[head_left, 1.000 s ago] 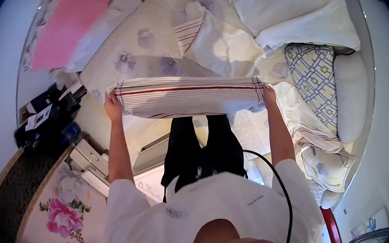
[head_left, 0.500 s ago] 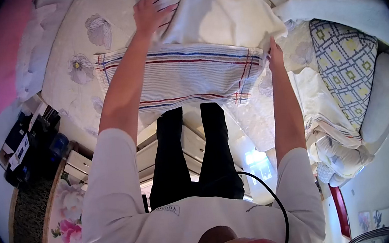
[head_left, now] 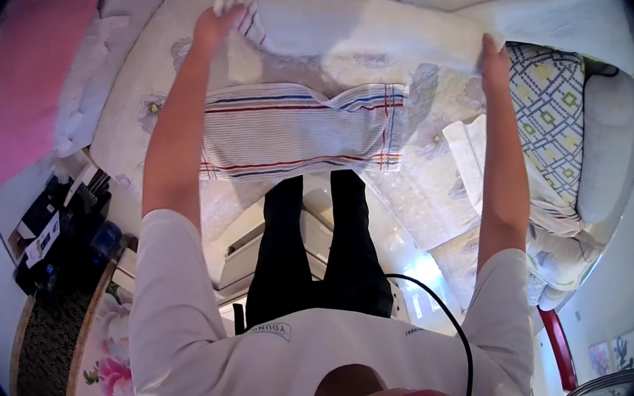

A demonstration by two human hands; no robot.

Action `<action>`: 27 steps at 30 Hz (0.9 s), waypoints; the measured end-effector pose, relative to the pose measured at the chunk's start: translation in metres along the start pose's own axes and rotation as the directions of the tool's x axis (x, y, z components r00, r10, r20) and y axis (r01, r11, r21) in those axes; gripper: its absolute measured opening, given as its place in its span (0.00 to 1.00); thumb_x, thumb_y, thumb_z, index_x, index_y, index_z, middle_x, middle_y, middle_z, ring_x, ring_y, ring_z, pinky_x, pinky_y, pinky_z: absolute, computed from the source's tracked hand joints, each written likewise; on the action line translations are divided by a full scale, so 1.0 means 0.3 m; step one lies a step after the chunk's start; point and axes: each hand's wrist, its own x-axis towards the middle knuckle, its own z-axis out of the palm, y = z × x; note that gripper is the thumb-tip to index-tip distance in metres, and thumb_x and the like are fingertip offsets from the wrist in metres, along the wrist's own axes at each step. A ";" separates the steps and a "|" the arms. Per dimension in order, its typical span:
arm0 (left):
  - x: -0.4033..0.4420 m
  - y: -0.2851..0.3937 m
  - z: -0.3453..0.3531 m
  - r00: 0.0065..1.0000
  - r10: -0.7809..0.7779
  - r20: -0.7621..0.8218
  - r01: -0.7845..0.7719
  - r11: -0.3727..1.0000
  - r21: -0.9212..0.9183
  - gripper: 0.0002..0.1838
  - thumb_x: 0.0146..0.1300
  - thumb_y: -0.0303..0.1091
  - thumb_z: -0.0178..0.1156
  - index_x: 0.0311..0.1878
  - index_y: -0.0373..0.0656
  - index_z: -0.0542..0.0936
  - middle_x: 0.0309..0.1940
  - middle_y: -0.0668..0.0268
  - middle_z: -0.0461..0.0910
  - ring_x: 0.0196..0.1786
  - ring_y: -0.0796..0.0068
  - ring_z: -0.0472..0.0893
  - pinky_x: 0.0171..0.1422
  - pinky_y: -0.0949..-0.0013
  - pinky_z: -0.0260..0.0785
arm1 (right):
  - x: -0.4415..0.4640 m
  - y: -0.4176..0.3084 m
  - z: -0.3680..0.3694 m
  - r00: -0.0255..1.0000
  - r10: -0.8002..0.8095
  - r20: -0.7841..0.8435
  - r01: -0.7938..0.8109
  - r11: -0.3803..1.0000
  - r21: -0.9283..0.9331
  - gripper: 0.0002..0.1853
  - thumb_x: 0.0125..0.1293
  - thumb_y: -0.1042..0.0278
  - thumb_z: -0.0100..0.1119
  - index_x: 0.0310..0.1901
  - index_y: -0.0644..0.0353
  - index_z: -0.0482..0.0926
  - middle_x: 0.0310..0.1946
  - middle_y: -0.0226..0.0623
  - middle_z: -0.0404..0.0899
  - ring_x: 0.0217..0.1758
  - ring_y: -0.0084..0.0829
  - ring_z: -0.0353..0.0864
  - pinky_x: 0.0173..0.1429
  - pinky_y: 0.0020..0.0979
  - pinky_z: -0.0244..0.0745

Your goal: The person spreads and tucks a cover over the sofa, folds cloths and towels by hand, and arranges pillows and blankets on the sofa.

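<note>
Left hand [head_left: 219,25]: fingers closed around the bunched end of a long, soft white fabric cloth [head_left: 360,25] with dark stripes at that end. Right hand [head_left: 495,56]: gripping the opposite end, thumb uppermost, finger positions partly hidden. Both arms reach forward. The white cloth spans the gap between the hands, left end farther from the body, right end nearer. Shadow falls on the bed just below it; cannot tell whether its middle touches the bed.

Nearer the body: a rectangular white fabric towel with thin grey lines and red and blue border stripes [head_left: 293,126]. It lies spread on the bed, touched by neither hand, left end partly behind the left forearm. Far edge dips in a wrinkle right of centre. In view, the knees of the black trousers [head_left: 273,258] meet its near edge.

Beneath all this, a bed with a pale sheet printed with grey-purple flowers [head_left: 428,174].

Right side: a pillow in white, grey and yellow-green lattice fabric [head_left: 555,124], just beyond the right forearm; a plain pale grey cushion [head_left: 609,149] beside it. Far left: a flat pink fabric piece [head_left: 42,88], well apart from the left hand.
</note>
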 end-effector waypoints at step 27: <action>-0.597 -0.542 -0.448 0.771 -0.522 0.364 0.371 -0.096 -0.924 0.17 0.65 0.33 0.41 0.51 0.31 0.68 0.41 0.53 0.75 0.47 0.60 0.76 0.49 0.64 0.74 | -0.491 0.539 -0.230 0.384 0.845 0.373 -0.804 0.107 0.584 0.21 0.64 0.63 0.42 0.54 0.68 0.64 0.45 0.46 0.74 0.48 0.38 0.76 0.46 0.32 0.78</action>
